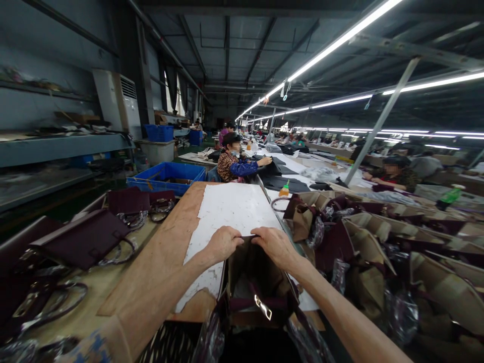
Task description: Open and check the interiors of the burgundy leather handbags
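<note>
An open dark maroon handbag [260, 303] with a tan-brown lining stands close to my body, at the near edge of the work board. My left hand [223, 243] pinches the left part of its far rim between thumb and fingers. Just to the right, my right hand [273, 244] pinches the same rim. A shiny metal clasp [262, 307] shows on the bag's near side, and its handles are wrapped in clear plastic. Beneath and beyond the bag lies a worn white sheet [238, 204] on the brown board [159, 252].
Finished-looking maroon bags [85, 237] lie on the left table. Many open bags [363, 242] crowd the right side. Ahead are a blue crate [166, 177], a small bottle with a green tip [284, 189] and a seated person [236, 164] handling dark material.
</note>
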Demonstrator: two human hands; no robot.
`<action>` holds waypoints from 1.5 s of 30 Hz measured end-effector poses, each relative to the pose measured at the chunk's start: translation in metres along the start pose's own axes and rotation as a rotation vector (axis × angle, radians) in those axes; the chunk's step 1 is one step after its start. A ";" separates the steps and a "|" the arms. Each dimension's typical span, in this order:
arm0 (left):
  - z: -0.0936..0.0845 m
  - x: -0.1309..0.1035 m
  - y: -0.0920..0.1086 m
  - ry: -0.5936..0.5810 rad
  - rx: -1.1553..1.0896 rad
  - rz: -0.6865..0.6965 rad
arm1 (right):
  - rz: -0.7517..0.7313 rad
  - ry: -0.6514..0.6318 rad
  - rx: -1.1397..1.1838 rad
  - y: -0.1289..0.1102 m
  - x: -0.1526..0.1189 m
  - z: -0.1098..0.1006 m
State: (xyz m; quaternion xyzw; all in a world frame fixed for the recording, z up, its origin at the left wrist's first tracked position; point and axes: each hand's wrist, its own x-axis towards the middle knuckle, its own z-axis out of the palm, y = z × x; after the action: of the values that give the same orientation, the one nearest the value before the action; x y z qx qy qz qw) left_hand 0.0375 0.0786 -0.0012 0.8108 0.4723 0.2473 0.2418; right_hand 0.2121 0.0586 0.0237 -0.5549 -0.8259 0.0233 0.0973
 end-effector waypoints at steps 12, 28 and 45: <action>0.002 0.001 -0.003 0.041 0.021 -0.015 | -0.007 -0.047 -0.151 -0.008 0.012 0.008; 0.006 -0.010 0.005 -0.057 -0.350 0.017 | -0.026 -0.092 -0.173 -0.024 -0.002 0.004; -0.016 -0.049 -0.001 -0.026 -0.321 -0.114 | 0.164 -0.053 -0.043 0.018 -0.018 -0.009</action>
State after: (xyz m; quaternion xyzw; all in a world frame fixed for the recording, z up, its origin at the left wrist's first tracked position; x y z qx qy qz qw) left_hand 0.0055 0.0381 0.0013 0.7369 0.4687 0.2950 0.3876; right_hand 0.2365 0.0479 0.0275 -0.6219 -0.7802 0.0284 0.0612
